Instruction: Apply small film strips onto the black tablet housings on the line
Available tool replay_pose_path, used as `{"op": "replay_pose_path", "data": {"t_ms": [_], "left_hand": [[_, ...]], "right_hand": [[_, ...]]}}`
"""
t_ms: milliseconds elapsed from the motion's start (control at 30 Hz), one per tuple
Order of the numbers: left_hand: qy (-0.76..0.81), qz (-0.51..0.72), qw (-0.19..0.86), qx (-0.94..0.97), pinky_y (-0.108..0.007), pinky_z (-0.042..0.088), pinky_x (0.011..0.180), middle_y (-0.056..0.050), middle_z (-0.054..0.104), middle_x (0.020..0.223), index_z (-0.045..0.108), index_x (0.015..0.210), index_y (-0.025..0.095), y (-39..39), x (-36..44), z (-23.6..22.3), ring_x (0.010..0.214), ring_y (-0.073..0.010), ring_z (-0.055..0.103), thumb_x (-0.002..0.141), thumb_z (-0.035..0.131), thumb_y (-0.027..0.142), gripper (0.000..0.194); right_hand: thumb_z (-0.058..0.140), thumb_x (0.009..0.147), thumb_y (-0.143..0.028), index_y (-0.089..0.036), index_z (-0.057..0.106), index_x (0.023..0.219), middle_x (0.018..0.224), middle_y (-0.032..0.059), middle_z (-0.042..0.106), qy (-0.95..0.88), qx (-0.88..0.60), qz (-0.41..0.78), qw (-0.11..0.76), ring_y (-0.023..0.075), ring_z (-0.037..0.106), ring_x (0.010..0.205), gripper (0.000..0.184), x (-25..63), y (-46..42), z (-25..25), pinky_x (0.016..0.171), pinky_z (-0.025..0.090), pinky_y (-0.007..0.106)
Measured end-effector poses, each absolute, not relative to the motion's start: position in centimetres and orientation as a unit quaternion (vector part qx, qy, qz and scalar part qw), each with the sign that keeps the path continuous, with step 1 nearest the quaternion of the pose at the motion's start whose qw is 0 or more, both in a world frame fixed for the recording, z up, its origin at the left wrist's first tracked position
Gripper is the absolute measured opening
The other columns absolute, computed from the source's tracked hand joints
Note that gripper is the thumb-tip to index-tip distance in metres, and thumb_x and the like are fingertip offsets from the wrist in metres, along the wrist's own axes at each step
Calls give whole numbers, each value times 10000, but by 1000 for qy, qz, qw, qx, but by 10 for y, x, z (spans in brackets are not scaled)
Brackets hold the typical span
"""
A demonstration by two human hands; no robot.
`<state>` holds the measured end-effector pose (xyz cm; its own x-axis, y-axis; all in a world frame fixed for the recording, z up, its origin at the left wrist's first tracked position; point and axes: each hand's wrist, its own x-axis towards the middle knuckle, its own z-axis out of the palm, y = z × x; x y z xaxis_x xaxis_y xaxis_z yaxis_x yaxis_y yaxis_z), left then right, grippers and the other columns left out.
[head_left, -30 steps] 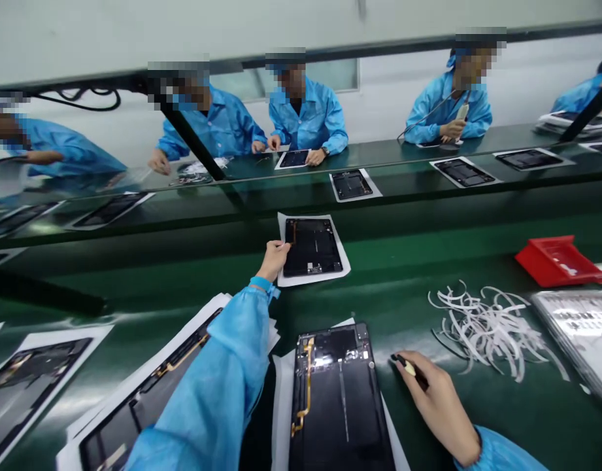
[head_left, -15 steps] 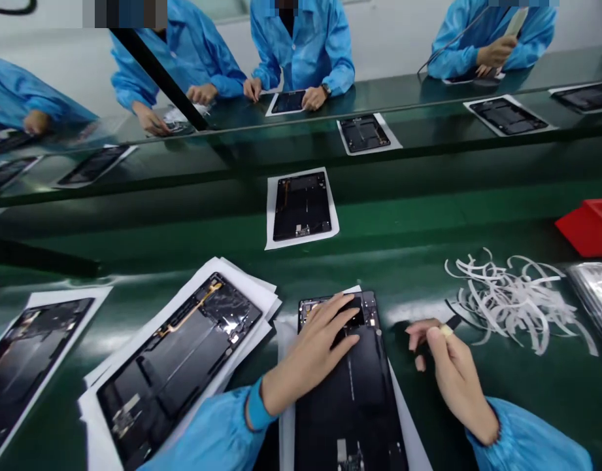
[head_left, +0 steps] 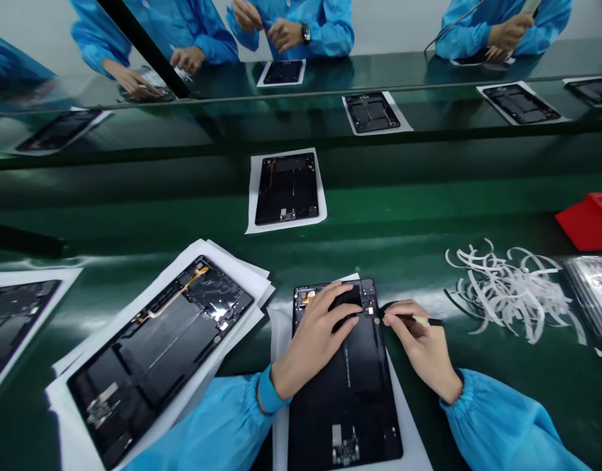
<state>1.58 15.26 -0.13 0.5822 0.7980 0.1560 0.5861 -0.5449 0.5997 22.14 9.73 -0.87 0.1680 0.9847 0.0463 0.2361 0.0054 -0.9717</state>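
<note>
An opened black tablet chassis [head_left: 352, 392] lies on white paper right in front of me. My left hand [head_left: 315, 337] rests flat on its upper part, fingers spread. My right hand [head_left: 418, 343] pinches a thin dark tool [head_left: 421, 320] with a pale band, its tip at the chassis's upper right edge. Another opened chassis [head_left: 158, 353] with a gold flex cable lies on a stack of paper to the left.
A chassis on paper [head_left: 287, 188] sits farther out on the green belt [head_left: 403, 216]. White peeled strips [head_left: 506, 288] lie at the right, beside a red tray [head_left: 587, 222] and a shiny sheet [head_left: 595, 288]. People in blue coats [head_left: 301, 26] work across the line.
My left hand came back from the far chassis and settled on the near one. My right hand turned the tool and brought its tip to the chassis edge. The view tilted down.
</note>
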Motion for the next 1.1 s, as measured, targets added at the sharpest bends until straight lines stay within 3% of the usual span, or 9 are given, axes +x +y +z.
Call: {"op": "replay_pose_path", "data": {"t_ms": [333, 500, 767, 1100], "left_hand": [[407, 194, 264, 852, -543, 366, 1104, -64, 484, 1413, 614, 1206, 273, 153, 18, -2, 1372, -300, 362, 907, 631, 315, 302], [418, 183, 266, 849, -553, 352, 1090, -60, 486, 1411, 634, 1126, 279, 150, 19, 2, 1371, -321, 354, 876, 669, 351, 262], [423, 205, 282, 837, -505, 435, 996, -57, 586, 1289, 682, 962, 255, 159, 32, 6, 1219, -285, 515, 919, 609, 302, 97], [414, 216, 310, 828, -482, 403, 1039, -62, 566, 1302, 635, 843, 226, 159, 33, 7, 1250, -271, 500, 911, 564, 212, 99]], "right_hand": [[691, 827, -347, -196, 715, 800, 830, 50, 731, -454, -605, 462, 462, 206, 693, 779, 155, 217, 98, -3, 701, 578, 304], [696, 821, -374, -199, 720, 796, 835, 50, 737, -446, -613, 459, 464, 213, 700, 793, 179, 217, 98, -4, 705, 585, 307], [695, 829, -349, -200, 719, 794, 810, 41, 729, -465, -609, 448, 460, 200, 694, 766, 155, 218, 98, -4, 698, 581, 301], [706, 819, -325, -198, 715, 773, 809, 56, 725, -442, -626, 418, 488, 196, 697, 743, 136, 223, 99, 1, 679, 605, 299]]}}
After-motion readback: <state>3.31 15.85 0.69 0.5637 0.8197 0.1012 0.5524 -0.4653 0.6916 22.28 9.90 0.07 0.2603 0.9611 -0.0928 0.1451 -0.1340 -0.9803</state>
